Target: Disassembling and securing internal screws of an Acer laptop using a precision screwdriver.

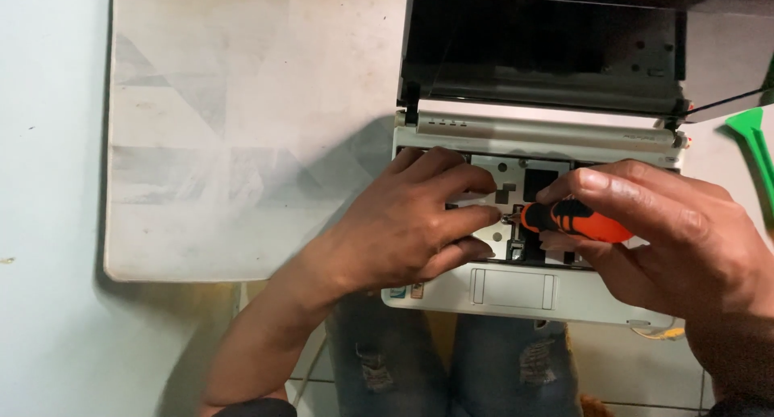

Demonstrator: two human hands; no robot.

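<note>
A small white laptop (516, 296) lies open in front of me with its keyboard removed, showing a metal plate and dark openings inside. My left hand (403, 223) rests on the left part of the open bay, fingers spread flat toward the middle. My right hand (669, 231) grips an orange and black screwdriver (572, 219), held nearly level with its tip pointing left at a spot in the middle of the bay, just beyond my left fingertips. The laptop's dark screen (540, 46) is tilted back.
A worn white mat (242, 127) covers the surface left of the laptop. A green plastic pry tool (758, 143) lies at the right edge. My knees in torn jeans (451, 360) show below the laptop, over tiled floor.
</note>
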